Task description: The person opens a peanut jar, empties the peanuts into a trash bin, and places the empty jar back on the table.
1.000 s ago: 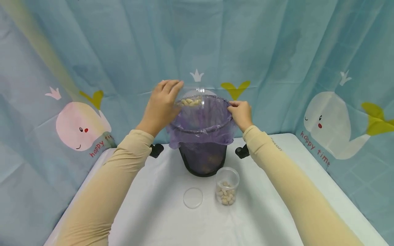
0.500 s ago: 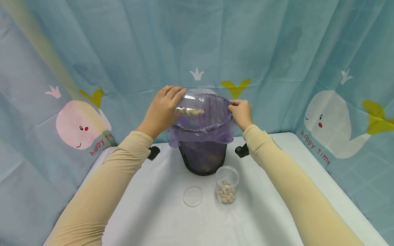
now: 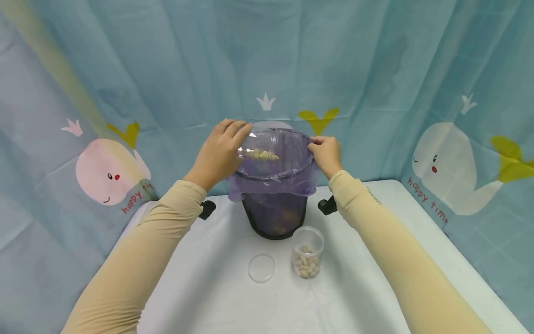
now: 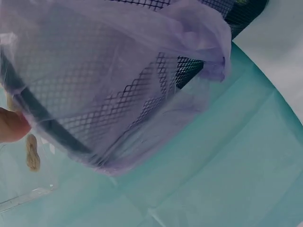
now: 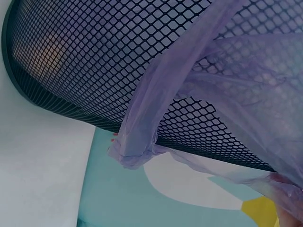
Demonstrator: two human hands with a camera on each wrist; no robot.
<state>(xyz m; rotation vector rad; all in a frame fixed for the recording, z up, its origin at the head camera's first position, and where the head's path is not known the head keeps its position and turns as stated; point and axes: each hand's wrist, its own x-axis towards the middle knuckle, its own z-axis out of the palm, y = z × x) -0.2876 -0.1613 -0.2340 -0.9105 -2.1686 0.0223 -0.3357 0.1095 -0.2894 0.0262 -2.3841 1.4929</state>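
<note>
My left hand (image 3: pixel 221 148) grips a clear plastic jar (image 3: pixel 262 137), lying on its side over the mouth of a black mesh trash bin (image 3: pixel 273 215). Several peanuts (image 3: pixel 263 155) rest along the jar's lower wall and reach its mouth, which faces right. In the left wrist view, a fingertip (image 4: pixel 12 125) shows near a peanut (image 4: pixel 32 152) inside the jar. A purple trash bag (image 3: pixel 273 186) lines the bin and folds over its rim. At the rim's right side, my right hand (image 3: pixel 327 155) pinches the bag and edge; only part of it shows in the right wrist view.
In front of the bin, a second clear jar (image 3: pixel 308 239) stands upright without a lid, partly filled with peanuts. Left of it a round clear lid (image 3: pixel 262 268) lies flat on the white table (image 3: pixel 225 297). A blue curtain (image 3: pixel 200 60) hangs close behind the bin.
My left hand has lowered the jar toward the bin's mouth and tipped it further. Its peanuts have slid toward the opening. My right hand stays at the rim.
</note>
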